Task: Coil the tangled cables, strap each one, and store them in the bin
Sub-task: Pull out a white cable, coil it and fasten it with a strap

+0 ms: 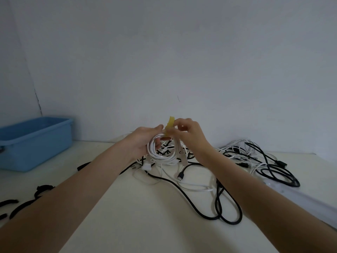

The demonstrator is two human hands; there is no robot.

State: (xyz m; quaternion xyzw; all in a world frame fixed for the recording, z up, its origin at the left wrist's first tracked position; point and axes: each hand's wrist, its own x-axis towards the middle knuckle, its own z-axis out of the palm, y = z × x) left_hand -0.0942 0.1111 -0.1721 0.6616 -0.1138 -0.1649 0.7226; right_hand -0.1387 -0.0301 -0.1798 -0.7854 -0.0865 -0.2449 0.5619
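While left hand (144, 141) grips white coil (163, 152), right hand (189, 134) pinches yellow strap (170, 124).

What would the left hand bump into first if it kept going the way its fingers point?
Probably the right hand, just past the yellow strap. The left hand points up and to the right over the white cable coil. Depth is hard to judge.

bin (34, 141): sitting far left of the cable tangle (237, 167)
loose straps (27, 203): lying left-front of the tangle
coil (162, 152): hanging above the tangle
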